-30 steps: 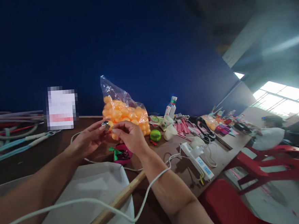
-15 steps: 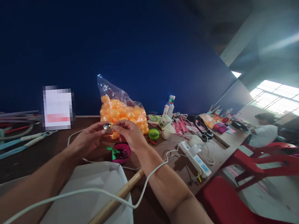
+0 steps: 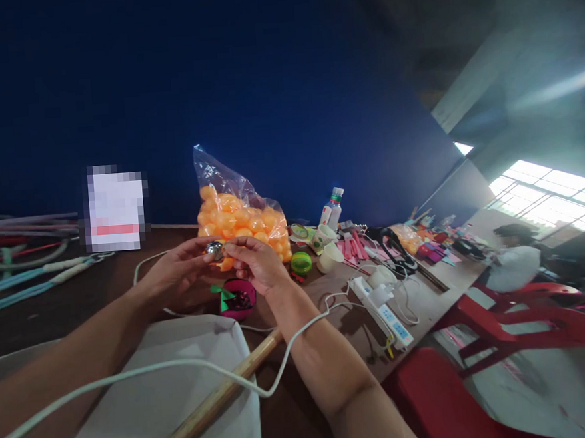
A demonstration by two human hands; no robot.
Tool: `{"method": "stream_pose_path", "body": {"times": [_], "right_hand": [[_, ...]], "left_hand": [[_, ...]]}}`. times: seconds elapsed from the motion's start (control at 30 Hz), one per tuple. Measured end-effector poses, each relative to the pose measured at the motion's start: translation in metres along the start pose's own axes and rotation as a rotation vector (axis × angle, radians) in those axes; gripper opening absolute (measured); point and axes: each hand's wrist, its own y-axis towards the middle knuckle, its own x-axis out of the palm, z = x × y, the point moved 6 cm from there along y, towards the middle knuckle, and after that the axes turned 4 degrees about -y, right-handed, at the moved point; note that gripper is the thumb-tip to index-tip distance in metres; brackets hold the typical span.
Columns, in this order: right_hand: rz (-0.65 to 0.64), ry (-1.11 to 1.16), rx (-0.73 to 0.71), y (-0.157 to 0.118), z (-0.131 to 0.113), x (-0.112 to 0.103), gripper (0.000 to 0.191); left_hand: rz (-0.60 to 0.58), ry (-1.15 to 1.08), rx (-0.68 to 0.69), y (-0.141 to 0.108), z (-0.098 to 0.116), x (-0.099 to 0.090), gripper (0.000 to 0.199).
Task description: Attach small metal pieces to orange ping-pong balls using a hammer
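Above the dark table, my left hand [image 3: 183, 266] pinches a small shiny silver ball [image 3: 214, 251] between thumb and fingers. My right hand [image 3: 255, 261] closes its thumb and fingertips on the ball's right side. Whether the ball is a bell cannot be made out. Just behind both hands stands a clear plastic bag of orange balls [image 3: 242, 216]. Below them lies a dark pink pouch [image 3: 240, 299] with a green part on its left. A green striped ball [image 3: 301, 263] rests to the right of my right hand.
A white cable [image 3: 182, 364] and wooden stick [image 3: 215, 404] cross in front, over a white box [image 3: 195, 339]. Power strip [image 3: 389, 315], bottle [image 3: 332, 209] and pink pieces [image 3: 354, 247] lie rightward. Blue-handled tools [image 3: 36, 280] are at left; red chairs [image 3: 435, 396] and a seated person [image 3: 513, 263] at right.
The silver ball is turned slightly between my fingers and shows more of its surface. Both hands stay nearly in place; the whole view has shifted a little.
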Motion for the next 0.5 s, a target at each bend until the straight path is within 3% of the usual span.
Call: {"method": "stream_pose_path", "body": {"times": [0.5], "right_hand": [[-0.022, 0.040, 0.053, 0.0002, 0.0024, 0.0010, 0.027]], "left_hand": [[-0.004, -0.021, -0.011, -0.0037, 0.0010, 0.0038, 0.044]]}}
